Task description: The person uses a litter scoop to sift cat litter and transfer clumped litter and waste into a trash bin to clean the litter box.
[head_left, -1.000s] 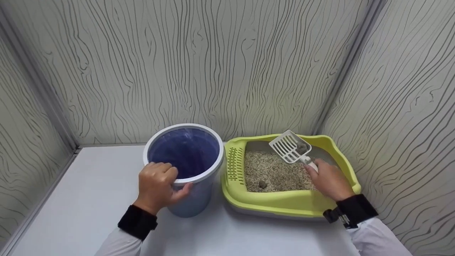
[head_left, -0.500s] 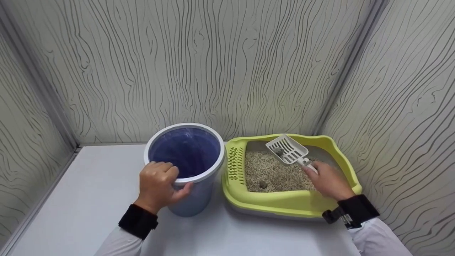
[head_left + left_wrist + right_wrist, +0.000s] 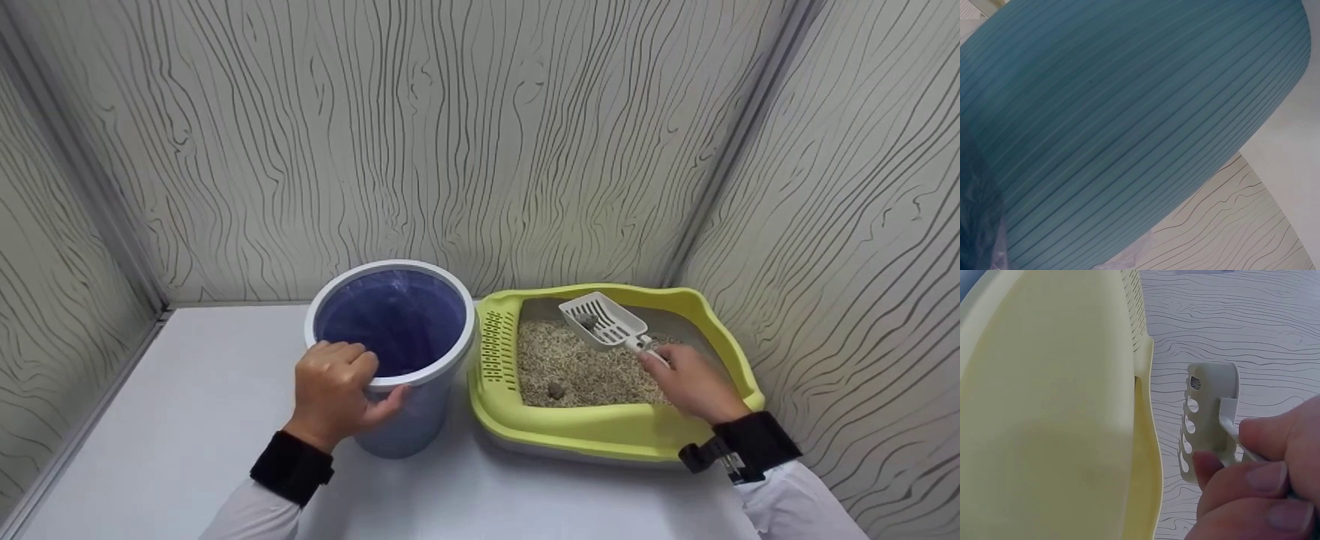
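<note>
My left hand (image 3: 334, 390) grips the near-left rim of a blue trash bin (image 3: 416, 427), fingers over the edge and thumb along the outside. The bin's ribbed wall (image 3: 1129, 124) fills most of the left wrist view; that hand is out of sight there. My right hand (image 3: 697, 382) holds a white slotted litter scoop (image 3: 634, 328) by its handle above the litter box (image 3: 600, 431). A grey clump (image 3: 587, 322) lies in the scoop. Below it, another clump (image 3: 556, 391) sits on the litter (image 3: 592, 371). In the right wrist view, curled fingers (image 3: 1241, 486) hold the scoop handle.
The bin has a liner (image 3: 382, 322) inside and stands just left of the yellow-green box. Both are on a white table (image 3: 202, 420). Patterned panels (image 3: 480, 135) enclose the back and sides. The box's raised rim (image 3: 727, 330) surrounds the litter.
The scoop has tilted and dropped slightly, and the clump in it has shifted from its right side to its left. My left hand and the bin stay about where they were.
</note>
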A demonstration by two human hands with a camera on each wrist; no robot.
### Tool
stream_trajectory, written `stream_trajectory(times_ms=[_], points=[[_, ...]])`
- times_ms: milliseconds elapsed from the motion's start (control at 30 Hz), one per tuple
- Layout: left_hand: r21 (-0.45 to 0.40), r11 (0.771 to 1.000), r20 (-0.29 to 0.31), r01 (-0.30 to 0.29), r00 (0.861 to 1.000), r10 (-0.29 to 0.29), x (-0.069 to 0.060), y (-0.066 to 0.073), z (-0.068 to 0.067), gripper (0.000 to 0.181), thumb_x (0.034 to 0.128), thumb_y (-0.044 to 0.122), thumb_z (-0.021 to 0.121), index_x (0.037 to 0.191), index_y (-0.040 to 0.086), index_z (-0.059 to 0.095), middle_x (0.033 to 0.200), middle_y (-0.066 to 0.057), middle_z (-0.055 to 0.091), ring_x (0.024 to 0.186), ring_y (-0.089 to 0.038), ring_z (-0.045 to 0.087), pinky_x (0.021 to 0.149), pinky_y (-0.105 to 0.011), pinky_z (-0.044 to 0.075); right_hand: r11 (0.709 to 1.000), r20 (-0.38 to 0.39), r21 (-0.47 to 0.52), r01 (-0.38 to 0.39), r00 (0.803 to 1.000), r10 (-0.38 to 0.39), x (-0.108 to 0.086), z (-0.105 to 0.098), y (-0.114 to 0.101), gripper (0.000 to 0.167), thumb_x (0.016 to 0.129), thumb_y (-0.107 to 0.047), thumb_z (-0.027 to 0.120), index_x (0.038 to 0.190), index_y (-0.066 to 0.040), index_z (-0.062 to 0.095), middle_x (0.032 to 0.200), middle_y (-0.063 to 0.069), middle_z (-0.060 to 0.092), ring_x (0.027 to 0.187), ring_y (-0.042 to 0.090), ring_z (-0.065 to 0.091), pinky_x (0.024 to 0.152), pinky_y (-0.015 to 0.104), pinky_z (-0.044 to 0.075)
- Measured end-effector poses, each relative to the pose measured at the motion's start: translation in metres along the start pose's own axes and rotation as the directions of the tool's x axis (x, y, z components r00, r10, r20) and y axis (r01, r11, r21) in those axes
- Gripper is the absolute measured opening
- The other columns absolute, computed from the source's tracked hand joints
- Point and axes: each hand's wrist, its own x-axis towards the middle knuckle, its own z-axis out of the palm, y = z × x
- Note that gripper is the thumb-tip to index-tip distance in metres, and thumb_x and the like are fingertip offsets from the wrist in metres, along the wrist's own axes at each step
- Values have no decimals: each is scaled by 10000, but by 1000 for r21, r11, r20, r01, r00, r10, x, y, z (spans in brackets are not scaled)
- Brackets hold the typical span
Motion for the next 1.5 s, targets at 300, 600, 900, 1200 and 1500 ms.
stream_trajectory(times_ms=[300, 600, 900, 1200, 1500], points=[[-9, 1000, -8, -4, 1000, 4, 2, 1, -2, 571, 824, 635, 584, 577, 162, 382, 528, 23, 411, 442, -198, 425, 465, -387, 343, 1000, 2, 17, -7, 1000, 7, 0, -1, 0, 336, 1076, -341, 528, 906, -81, 657, 671, -42, 455, 505, 79, 373, 450, 255, 332], [-7, 1000, -14, -3, 1000, 3, 2, 2, -2, 571, 835, 638, 563, 577, 161, 383, 529, 27, 406, 442, -193, 414, 463, -374, 329, 1000, 1, 7, 15, 1000, -15, 1, -2, -4, 314, 1070, -316, 541, 917, -69, 659, 672, -39, 465, 508, 74, 385, 462, 253, 340], [-2, 1000, 0, 8, 1000, -8, 1, 1, -2, 558, 838, 637, 557, 587, 163, 399, 535, 23, 426, 461, -192, 443, 472, -372, 349, 998, 0, -45, 36, 999, -36, 0, -10, -23, 351, 1064, -371, 546, 884, -87, 645, 653, -48, 453, 517, 90, 403, 470, 269, 359], [-9, 1000, -6, 2, 1000, -2, 1, 0, 0, 559, 832, 634, 559, 578, 165, 392, 531, 27, 422, 454, -184, 418, 467, -366, 329, 994, 19, -81, 70, 997, -69, 0, -21, -50, 347, 1058, -391, 556, 889, -100, 639, 667, -48, 464, 524, 93, 403, 466, 262, 357], [-6, 1000, -6, 4, 1000, -4, 1, 0, 0, 576, 833, 649, 557, 570, 166, 386, 522, 25, 427, 443, -188, 417, 463, -370, 327, 965, -5, -177, 191, 981, -195, 6, -33, -89, 328, 1049, -410, 572, 880, -153, 684, 628, -67, 471, 482, 91, 410, 428, 278, 385]])
